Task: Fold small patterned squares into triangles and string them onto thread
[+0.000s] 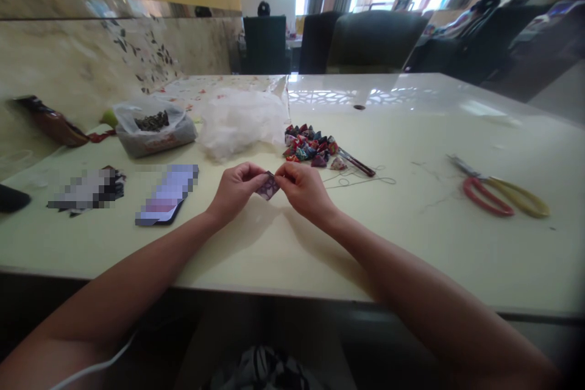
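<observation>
Between my hands, just above the table, is a small piece of patterned purple fabric (267,187). My left hand (238,187) pinches its left edge between thumb and fingers. On the opposite edge, my right hand (304,187) has a similar pinch, and the fingertips of both hands nearly meet at the top of the cloth. Whether a needle is in the fingers cannot be made out. Beyond my right hand lies a pile of small colourful stuffed fabric pieces (306,145), with dark-handled snips (359,163) beside it and loose dark thread (351,181) in front.
Scissors (498,192) with red and yellow handles lie at right. To the left are a phone (169,192), a stack of cloth pieces (91,190) and a plastic bag of dark filling (153,131). White fluffy stuffing (242,119) sits behind. Chairs (379,42) stand beyond the table.
</observation>
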A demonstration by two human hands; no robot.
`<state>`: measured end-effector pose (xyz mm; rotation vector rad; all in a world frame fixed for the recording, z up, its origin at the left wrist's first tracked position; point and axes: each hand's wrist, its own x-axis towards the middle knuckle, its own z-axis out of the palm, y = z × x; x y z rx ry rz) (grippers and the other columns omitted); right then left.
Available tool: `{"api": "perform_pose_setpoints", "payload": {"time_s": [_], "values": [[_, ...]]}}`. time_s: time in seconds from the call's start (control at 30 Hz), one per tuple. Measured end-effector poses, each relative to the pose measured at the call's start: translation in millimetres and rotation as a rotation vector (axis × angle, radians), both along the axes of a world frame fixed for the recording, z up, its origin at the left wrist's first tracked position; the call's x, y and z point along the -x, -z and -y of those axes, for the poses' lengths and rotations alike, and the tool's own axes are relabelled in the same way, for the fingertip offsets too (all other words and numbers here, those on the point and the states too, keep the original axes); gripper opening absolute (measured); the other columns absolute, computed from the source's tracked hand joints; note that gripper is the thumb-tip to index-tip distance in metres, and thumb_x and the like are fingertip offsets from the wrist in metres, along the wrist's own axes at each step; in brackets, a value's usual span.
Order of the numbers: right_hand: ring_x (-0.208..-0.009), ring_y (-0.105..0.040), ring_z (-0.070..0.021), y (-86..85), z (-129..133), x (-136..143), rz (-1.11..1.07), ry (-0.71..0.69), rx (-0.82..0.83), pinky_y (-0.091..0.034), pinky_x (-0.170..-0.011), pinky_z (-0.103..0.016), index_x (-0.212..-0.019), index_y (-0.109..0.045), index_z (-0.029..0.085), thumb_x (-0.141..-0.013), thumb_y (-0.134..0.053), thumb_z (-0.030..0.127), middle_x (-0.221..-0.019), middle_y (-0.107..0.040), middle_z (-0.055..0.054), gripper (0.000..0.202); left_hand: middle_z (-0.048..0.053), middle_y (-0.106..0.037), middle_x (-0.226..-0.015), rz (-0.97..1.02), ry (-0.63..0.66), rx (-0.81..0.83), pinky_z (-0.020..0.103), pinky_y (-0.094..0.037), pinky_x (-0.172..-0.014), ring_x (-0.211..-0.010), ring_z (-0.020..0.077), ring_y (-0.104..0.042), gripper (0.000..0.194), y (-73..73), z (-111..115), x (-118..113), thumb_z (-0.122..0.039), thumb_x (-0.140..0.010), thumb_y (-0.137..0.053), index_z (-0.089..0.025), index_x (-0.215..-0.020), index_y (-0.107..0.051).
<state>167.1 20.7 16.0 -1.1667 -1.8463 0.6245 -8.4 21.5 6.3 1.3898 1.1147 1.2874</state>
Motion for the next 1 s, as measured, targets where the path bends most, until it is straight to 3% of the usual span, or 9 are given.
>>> {"api": "perform_pose_setpoints", "payload": {"time_s": [0.47, 0.63, 1.0], "values": [[-0.07, -0.054, -0.0135, 6.9, -5, 0, -0.093, -0.06, -0.031, -0.039, -0.07, -0.027, -0.072, -0.063, 0.017, -0.084, -0.06, 0.014, -0.071, -0.063, 0.0, 0.013, 0.004, -0.071, -0.073, 0.23, 0.056, 0.203, 0.026, -0.051, -0.067, -0.065, 0.012, -0.062, 0.034, 0.4, -3, -1, -0.036, -0.061, -0.091, -0.013, -0.077, -0.073], [-0.072, -0.055, -0.0139, 9.5, -7, -1, -0.2, -0.103, 0.044, -0.04, -0.07, -0.027, -0.078, -0.068, 0.017, -0.085, -0.061, 0.019, -0.075, -0.066, -0.001, 0.01, 0.003, -0.07, -0.073, 0.307, 0.085, 0.27, 0.025, -0.05, -0.064, -0.066, 0.0116, -0.062, 0.032, -1.5, -3, -1, -0.035, -0.06, -0.091, -0.013, -0.076, -0.073], [-0.062, -0.042, -0.0115, 12.9, -9, -2, -0.363, -0.166, 0.219, -0.033, -0.062, -0.028, -0.083, -0.068, 0.019, -0.079, -0.066, 0.034, -0.063, -0.054, 0.004, 0.015, 0.003, -0.069, -0.078, 0.406, 0.119, 0.344, 0.022, -0.05, -0.066, -0.071, 0.0102, -0.062, 0.029, -1.7, -2, -1, -0.03, -0.064, -0.09, -0.011, -0.081, -0.075]]}}
